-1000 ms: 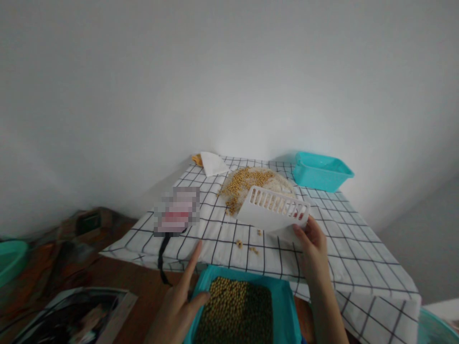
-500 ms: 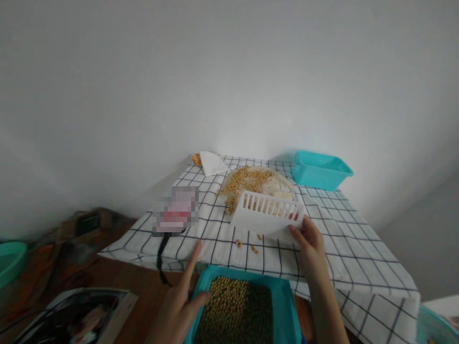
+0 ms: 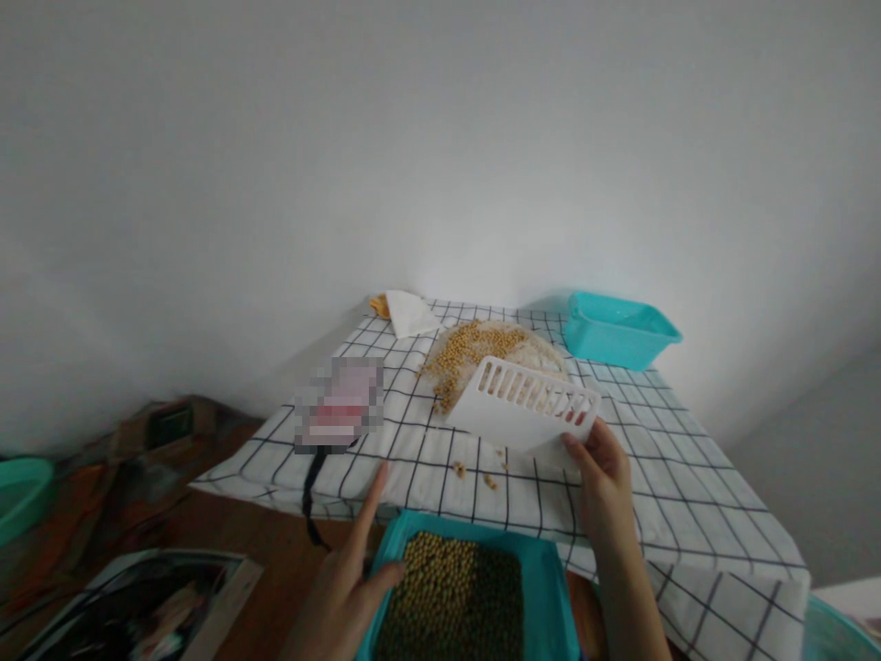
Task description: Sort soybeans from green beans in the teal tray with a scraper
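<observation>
My right hand (image 3: 602, 464) pinches the right end of a white plastic slotted basket (image 3: 513, 413), tilted above the checked cloth. Behind it, yellow soybeans (image 3: 474, 344) lie spread on a pale round mat (image 3: 543, 353). A few beans (image 3: 490, 480) are scattered in front of the basket. My left hand (image 3: 354, 560) is open, index finger stretched out and thumb apart, beside the left rim of a turquoise bin (image 3: 540, 551). Beans (image 3: 447, 588) fill this bin below the table edge, yellowish on the left and darker on the right, where shadow may fall.
An empty-looking turquoise tub (image 3: 612, 340) stands at the table's back right. A blurred-out pinkish object (image 3: 340, 404) with a black strap lies at the left. A folded white cloth (image 3: 411, 314) is at the back. An open box (image 3: 158, 606) sits on the floor at lower left.
My right hand has shifted slightly right with the basket, whose left upper edge has risen and which slants more. My left hand stays in place.
</observation>
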Motion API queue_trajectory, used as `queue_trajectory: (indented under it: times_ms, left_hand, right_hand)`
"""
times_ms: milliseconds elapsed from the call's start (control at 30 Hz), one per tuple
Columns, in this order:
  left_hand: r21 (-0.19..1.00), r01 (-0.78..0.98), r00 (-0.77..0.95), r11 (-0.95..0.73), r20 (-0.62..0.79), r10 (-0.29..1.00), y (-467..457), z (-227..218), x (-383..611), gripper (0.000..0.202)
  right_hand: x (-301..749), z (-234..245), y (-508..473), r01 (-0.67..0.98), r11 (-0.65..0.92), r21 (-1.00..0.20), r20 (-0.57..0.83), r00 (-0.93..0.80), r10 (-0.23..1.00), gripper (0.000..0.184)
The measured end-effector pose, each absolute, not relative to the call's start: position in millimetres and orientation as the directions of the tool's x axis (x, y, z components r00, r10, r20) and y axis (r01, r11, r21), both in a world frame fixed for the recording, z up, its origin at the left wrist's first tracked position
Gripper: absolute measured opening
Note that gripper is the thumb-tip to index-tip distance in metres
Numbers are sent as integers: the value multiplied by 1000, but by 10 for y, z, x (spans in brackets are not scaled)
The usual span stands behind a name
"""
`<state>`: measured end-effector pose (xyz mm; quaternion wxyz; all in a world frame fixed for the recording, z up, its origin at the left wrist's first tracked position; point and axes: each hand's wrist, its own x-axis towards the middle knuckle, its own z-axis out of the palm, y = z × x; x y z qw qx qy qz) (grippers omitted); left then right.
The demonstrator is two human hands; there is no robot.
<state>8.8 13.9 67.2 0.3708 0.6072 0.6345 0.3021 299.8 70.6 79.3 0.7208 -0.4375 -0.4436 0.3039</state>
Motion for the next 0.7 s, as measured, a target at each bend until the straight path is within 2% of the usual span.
queue_trajectory:
  times_ms: [133, 333, 467, 600, 700]
  left_hand:
    - [858, 482, 22, 178, -215, 976, 138, 693, 97, 89]
    - [855, 499, -34, 144, -146, 989, 140, 684, 121, 89]
    - [837, 512, -1, 195, -226, 974, 135, 717, 124, 89]
    - [869, 454, 20, 194, -228, 974, 137, 764, 120, 90]
    - [852, 479, 7, 212, -246, 969, 136, 836, 132, 90]
  right_hand:
    - [3013, 774, 719, -28, 421, -907, 374, 409, 833, 23]
    - [3007, 746, 717, -50, 404, -913, 357, 379, 854, 23]
    - [3002, 769, 706, -32, 383, -923, 344, 374, 861, 28]
    - [3000, 785, 703, -44, 377, -925, 337, 363, 869, 23]
    - [2999, 773, 702, -57, 378, -924, 332, 368, 869, 24]
